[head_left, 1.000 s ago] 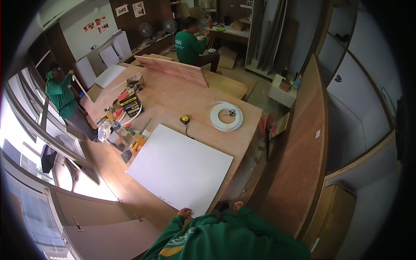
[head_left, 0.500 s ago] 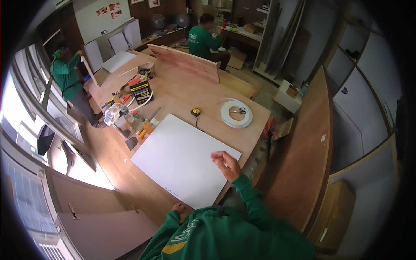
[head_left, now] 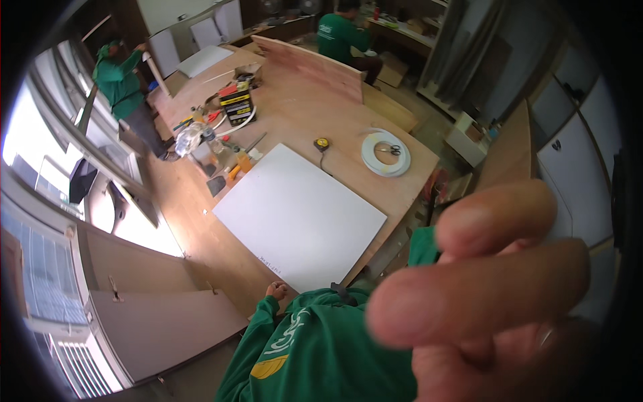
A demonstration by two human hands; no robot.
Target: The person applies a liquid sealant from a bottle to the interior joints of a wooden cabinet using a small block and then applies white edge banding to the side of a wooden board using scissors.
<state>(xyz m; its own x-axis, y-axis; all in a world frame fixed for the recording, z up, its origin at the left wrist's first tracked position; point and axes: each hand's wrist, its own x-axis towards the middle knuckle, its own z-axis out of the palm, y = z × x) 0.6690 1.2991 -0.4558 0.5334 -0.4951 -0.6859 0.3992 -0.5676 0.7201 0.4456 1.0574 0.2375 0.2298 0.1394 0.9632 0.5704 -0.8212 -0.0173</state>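
Observation:
A white rectangular board (head_left: 301,214) lies flat on the wooden worktable (head_left: 281,107), with small handwriting along its near left edge. Beside the board's near corner rests my left hand (head_left: 276,290), its fingers curled in; whatever they might hold is hidden. Large and blurred, my right hand (head_left: 489,295) is raised close to the camera at the lower right. Two of its fingers stretch out with a gap between them, and I see nothing held. Past the board's far edge sit a yellow-black tape measure (head_left: 322,144) and a roll of white edging strip (head_left: 370,164) with scissors (head_left: 393,149) on it.
A black-yellow adhesive can (head_left: 237,107) stands among bottles and tools at the table's left. Behind it, a long wooden plank (head_left: 315,67) stands on edge. One person (head_left: 120,87) stands at the far left; another person (head_left: 338,37) sits at the back. A brown panel (head_left: 506,151) leans at right.
My right hand has risen from above the board to close before the camera. My left hand stays by the board's near corner. The whole view has shifted slightly.

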